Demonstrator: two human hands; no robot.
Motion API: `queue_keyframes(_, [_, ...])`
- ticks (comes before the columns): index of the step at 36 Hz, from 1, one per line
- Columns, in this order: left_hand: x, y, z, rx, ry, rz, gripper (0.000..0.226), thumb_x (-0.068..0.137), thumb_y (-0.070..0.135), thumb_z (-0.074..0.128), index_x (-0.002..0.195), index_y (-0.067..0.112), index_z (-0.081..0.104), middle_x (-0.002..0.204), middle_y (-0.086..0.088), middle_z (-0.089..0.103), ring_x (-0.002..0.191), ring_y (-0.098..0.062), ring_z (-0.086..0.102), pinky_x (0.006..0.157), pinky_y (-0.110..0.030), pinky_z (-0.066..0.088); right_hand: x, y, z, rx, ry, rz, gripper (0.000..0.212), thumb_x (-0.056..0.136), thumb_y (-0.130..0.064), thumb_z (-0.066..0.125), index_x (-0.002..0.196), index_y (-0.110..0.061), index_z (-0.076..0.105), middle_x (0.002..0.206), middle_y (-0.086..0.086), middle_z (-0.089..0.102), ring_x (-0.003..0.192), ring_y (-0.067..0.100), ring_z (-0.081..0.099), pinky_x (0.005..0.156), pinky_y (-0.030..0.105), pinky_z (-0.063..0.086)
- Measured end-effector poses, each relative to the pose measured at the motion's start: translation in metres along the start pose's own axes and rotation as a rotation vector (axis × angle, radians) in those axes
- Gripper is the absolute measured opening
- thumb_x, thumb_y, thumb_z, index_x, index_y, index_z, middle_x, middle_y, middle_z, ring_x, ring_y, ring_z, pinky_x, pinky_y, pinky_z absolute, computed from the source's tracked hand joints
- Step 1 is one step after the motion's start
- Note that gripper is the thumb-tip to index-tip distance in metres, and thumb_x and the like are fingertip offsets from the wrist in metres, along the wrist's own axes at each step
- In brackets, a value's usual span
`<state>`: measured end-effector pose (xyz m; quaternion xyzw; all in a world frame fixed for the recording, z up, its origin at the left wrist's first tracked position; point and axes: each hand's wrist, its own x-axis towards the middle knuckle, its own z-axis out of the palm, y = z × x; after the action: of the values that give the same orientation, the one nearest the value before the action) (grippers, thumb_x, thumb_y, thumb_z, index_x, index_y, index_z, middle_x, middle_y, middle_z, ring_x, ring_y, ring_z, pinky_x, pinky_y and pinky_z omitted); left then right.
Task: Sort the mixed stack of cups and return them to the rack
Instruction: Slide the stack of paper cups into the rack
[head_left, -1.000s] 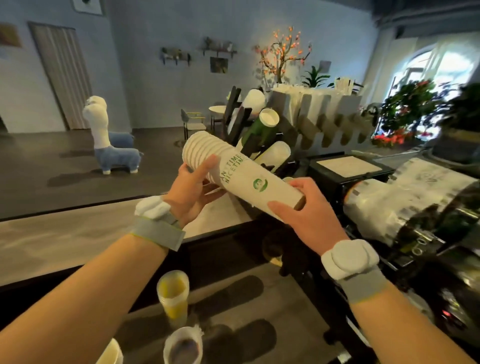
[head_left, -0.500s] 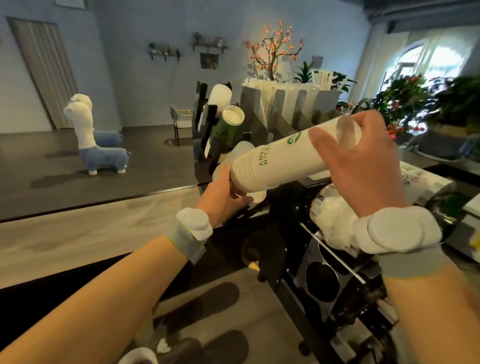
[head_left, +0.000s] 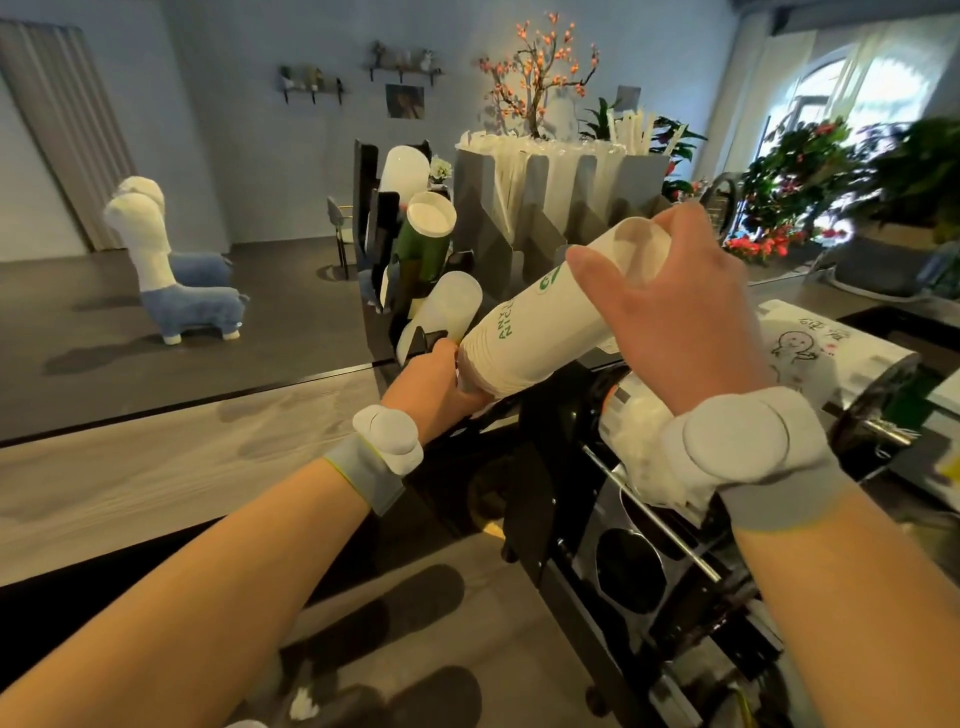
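Swung since a second ago: white cup stack now rims-down toward black rack | left hand grip clamped at rims | right hand grip clamped on base end

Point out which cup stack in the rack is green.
The middle stack in the black rack: dark green sides; the stacks above and below are white.

The right hand covers the cup stack print beyond "ANY" and "NICE"; the left hand fingers vanish behind its rims; plants blur
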<state>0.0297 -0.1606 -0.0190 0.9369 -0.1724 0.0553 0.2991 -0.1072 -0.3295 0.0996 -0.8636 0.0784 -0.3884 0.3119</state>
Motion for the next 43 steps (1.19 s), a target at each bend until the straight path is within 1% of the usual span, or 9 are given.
queue_keyframes(8, [0.006, -0.016, -0.006, 0.114, -0.065, -0.019, 0.061, 0.078, 0.047, 0.078, 0.125, 0.023, 0.047, 0.112, 0.000, 0.064, 0.091, -0.019, 0.062, 0.086, -0.040, 0.056, 0.004, 0.006, 0.003, -0.046, 0.006, 0.001, 0.058, 0.075, -0.074, 0.052, 0.108, -0.028, 0.042, 0.083, -0.017, 0.041, 0.080, 0.016, 0.049, 0.053, 0.021, 0.031])
queue_keyframes(11, [0.007, -0.022, -0.008, 0.127, -0.123, -0.021, 0.055, 0.077, 0.049, 0.078, 0.117, 0.026, 0.048, 0.097, 0.005, 0.061, 0.077, -0.009, 0.056, 0.077, -0.032, 0.053, 0.006, 0.008, 0.008, -0.059, -0.035, 0.025, 0.057, 0.075, -0.074, 0.052, 0.106, -0.028, 0.042, 0.089, -0.008, 0.047, 0.080, 0.016, 0.051, 0.051, 0.021, 0.029])
queue_keyframes(15, [0.008, -0.027, -0.007, 0.152, -0.120, -0.049, 0.058, 0.083, 0.044, 0.074, 0.129, 0.021, 0.047, 0.102, 0.001, 0.062, 0.086, -0.017, 0.062, 0.085, -0.036, 0.056, 0.000, 0.005, 0.018, -0.022, -0.043, 0.002, 0.054, 0.079, -0.069, 0.056, 0.109, -0.027, 0.042, 0.084, -0.016, 0.043, 0.081, 0.016, 0.049, 0.054, 0.020, 0.035])
queue_keyframes(18, [0.009, -0.029, -0.003, 0.150, -0.074, -0.069, 0.060, 0.085, 0.044, 0.071, 0.133, 0.019, 0.046, 0.113, -0.004, 0.064, 0.095, -0.023, 0.064, 0.088, -0.036, 0.055, -0.004, 0.001, 0.024, 0.013, -0.037, -0.016, 0.055, 0.079, -0.067, 0.059, 0.113, -0.026, 0.044, 0.083, -0.020, 0.037, 0.085, 0.015, 0.049, 0.063, 0.029, 0.048])
queue_keyframes(22, [0.010, -0.034, 0.002, 0.112, -0.047, -0.050, 0.059, 0.083, 0.046, 0.072, 0.129, 0.021, 0.045, 0.109, -0.002, 0.065, 0.090, -0.020, 0.063, 0.078, -0.031, 0.053, -0.006, -0.002, 0.033, -0.024, -0.096, -0.083, 0.056, 0.080, -0.061, 0.063, 0.118, -0.026, 0.044, 0.100, -0.009, 0.047, 0.091, 0.013, 0.049, 0.065, 0.023, 0.038])
queue_keyframes(26, [0.012, -0.038, 0.008, 0.107, -0.045, 0.041, 0.065, 0.080, 0.049, 0.073, 0.132, 0.025, 0.044, 0.126, -0.001, 0.060, 0.109, -0.022, 0.061, 0.086, -0.031, 0.050, -0.013, 0.003, 0.051, -0.072, -0.246, -0.117, 0.055, 0.081, -0.054, 0.066, 0.124, -0.031, 0.040, 0.109, -0.006, 0.045, 0.095, 0.013, 0.046, 0.070, 0.025, 0.036])
queue_keyframes(32, [0.010, -0.042, 0.019, -0.022, 0.054, 0.146, 0.072, 0.079, 0.051, 0.072, 0.139, 0.028, 0.040, 0.134, 0.002, 0.057, 0.121, -0.020, 0.055, 0.095, -0.031, 0.045, -0.022, 0.014, 0.087, -0.092, -0.417, -0.106, 0.066, 0.088, -0.040, 0.060, 0.143, -0.037, 0.023, 0.131, 0.001, 0.041, 0.113, 0.021, 0.047, 0.081, 0.031, 0.037])
queue_keyframes(37, [0.016, -0.045, 0.024, -0.076, 0.054, 0.133, 0.075, 0.080, 0.047, 0.074, 0.143, 0.029, 0.038, 0.137, 0.003, 0.057, 0.126, -0.020, 0.053, 0.104, -0.037, 0.044, -0.017, 0.018, 0.111, -0.144, -0.484, -0.060, 0.067, 0.090, -0.041, 0.059, 0.146, -0.032, 0.024, 0.131, 0.005, 0.045, 0.113, 0.023, 0.048, 0.080, 0.031, 0.036])
queue_keyframes(43, [0.019, -0.055, 0.028, -0.123, 0.050, 0.096, 0.066, 0.081, 0.047, 0.075, 0.137, 0.036, 0.043, 0.128, 0.008, 0.063, 0.116, -0.016, 0.061, 0.088, -0.024, 0.039, -0.017, 0.021, 0.126, -0.149, -0.410, -0.009, 0.064, 0.088, -0.043, 0.060, 0.142, -0.029, 0.029, 0.126, 0.007, 0.048, 0.111, 0.026, 0.052, 0.076, 0.031, 0.037])
